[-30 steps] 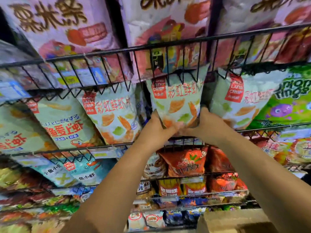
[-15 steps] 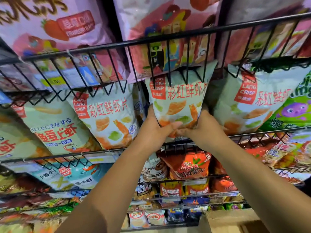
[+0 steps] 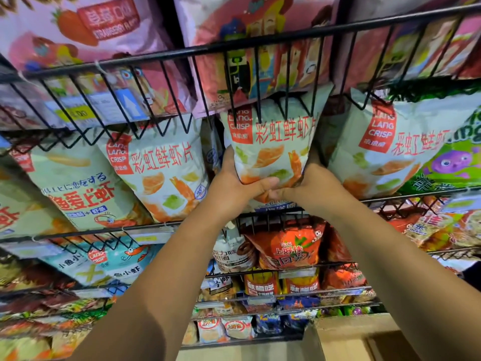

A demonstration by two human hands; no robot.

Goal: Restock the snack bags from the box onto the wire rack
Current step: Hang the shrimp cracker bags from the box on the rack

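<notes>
A pale green shrimp-chip bag (image 3: pixel 270 142) with red lettering stands in the middle row of the black wire rack (image 3: pixel 250 43), its top tucked behind the upper shelf's wire front. My left hand (image 3: pixel 234 183) grips its lower left side and my right hand (image 3: pixel 309 188) grips its lower right corner, thumbs meeting under the bag. Matching bags sit to the left (image 3: pixel 158 173) and to the right (image 3: pixel 390 147). The cardboard box (image 3: pixel 351 337) shows at the bottom right.
Pink snack bags (image 3: pixel 86 35) fill the shelf above. Orange bags (image 3: pixel 289 246) and smaller packets fill the lower shelves. A green onion-ring bag (image 3: pixel 458 157) sits at the far right. Wire fronts jut out along each shelf.
Both hands have pushed the bag upward and further into the shelf, its top now behind the upper wire front. The view has moved closer to the rack.
</notes>
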